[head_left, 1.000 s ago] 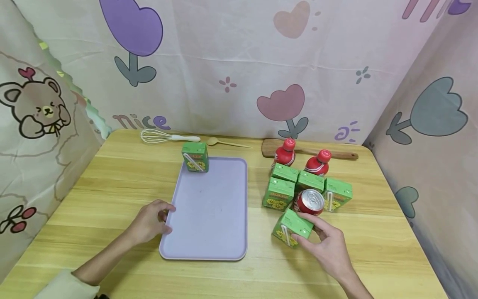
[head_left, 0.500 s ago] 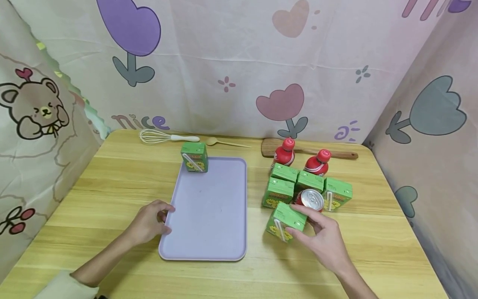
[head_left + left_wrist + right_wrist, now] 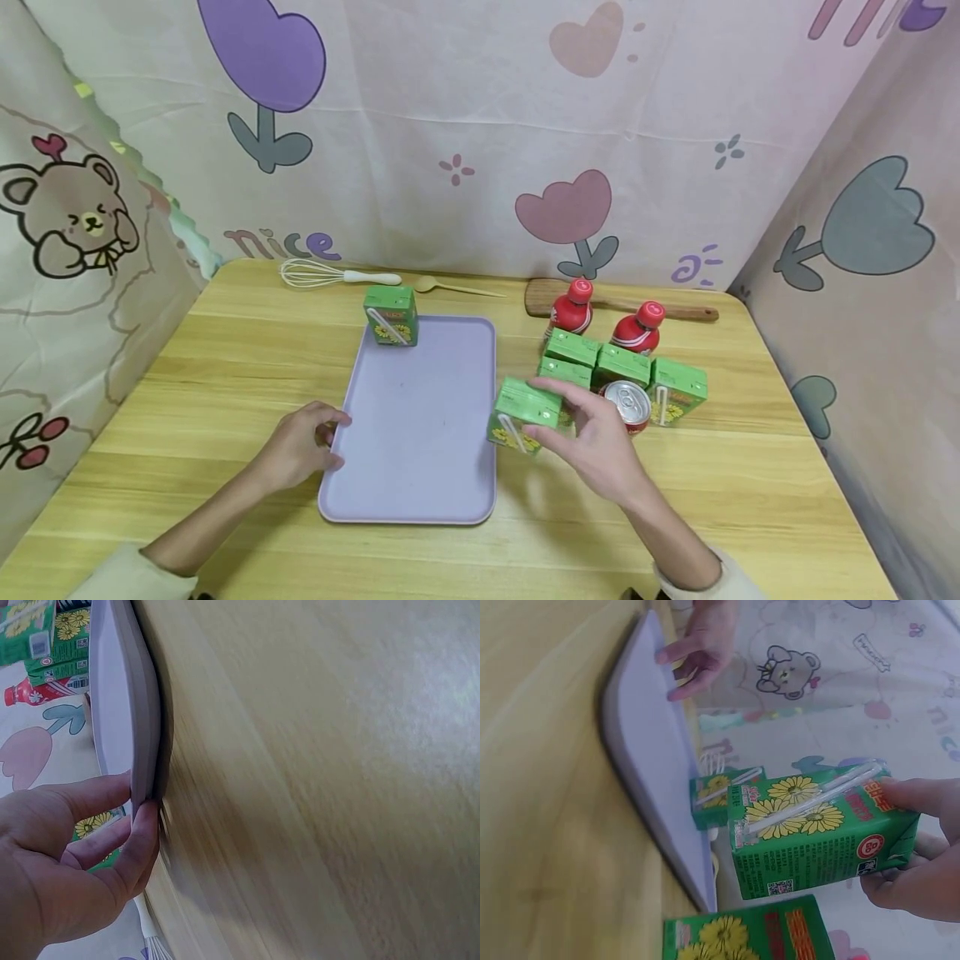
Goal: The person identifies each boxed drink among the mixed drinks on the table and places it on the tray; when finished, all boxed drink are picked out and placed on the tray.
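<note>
A green drink carton (image 3: 522,414) with yellow flowers and a white straw on its side is in my right hand (image 3: 600,442). Thumb and fingers grip its end, and it hangs above the table at the right edge of the lilac tray (image 3: 420,450). My left hand (image 3: 300,446) pinches the tray's left rim; in the left wrist view the thumb lies over the rim (image 3: 146,712) and the fingers are against its outer side. Another green carton (image 3: 392,315) stands upright on the tray's far left corner.
Right of the tray stand several green cartons (image 3: 678,390), a red can (image 3: 628,404) with a silver top and two red-capped bottles (image 3: 572,308). Along the back lie a whisk (image 3: 341,275), a small spoon (image 3: 457,287) and a wooden spatula (image 3: 675,311).
My right hand has carried the carton left and away from me, from beside the can to the tray's right edge. The left hand and the tray have stayed in place.
</note>
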`<state>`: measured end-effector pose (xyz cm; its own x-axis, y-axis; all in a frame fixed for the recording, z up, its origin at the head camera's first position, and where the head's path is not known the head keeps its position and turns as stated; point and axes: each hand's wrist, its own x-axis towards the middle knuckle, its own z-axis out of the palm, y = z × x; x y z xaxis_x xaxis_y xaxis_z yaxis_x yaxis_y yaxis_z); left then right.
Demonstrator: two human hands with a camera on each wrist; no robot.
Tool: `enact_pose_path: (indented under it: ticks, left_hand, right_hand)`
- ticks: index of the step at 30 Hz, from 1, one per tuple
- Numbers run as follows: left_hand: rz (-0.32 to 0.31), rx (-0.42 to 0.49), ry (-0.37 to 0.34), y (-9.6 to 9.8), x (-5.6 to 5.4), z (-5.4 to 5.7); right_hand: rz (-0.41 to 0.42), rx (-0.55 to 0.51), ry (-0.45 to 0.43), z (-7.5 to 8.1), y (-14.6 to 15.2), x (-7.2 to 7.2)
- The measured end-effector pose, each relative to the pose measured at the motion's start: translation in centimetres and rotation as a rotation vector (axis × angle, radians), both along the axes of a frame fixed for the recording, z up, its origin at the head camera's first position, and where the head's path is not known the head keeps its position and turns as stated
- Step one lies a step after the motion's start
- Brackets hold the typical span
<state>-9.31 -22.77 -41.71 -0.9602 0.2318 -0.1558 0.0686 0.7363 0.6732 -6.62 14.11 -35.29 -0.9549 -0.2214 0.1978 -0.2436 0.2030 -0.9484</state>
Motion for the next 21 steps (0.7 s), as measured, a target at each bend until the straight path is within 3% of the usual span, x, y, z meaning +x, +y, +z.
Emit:
enact_pose_path:
  ticks: [9, 21]
  left_hand:
    - [0.004, 0.008, -0.004, 0.0, 0.0, 0.0]
    - [0.003, 0.008, -0.004, -0.1, -0.1, -0.1]
  right_hand:
    - [0.006, -0.017, -0.036, 0.5, -3.0, -2.9]
    - [-0.024, -0.054, -0.114, -0.5, -5.8, -7.6]
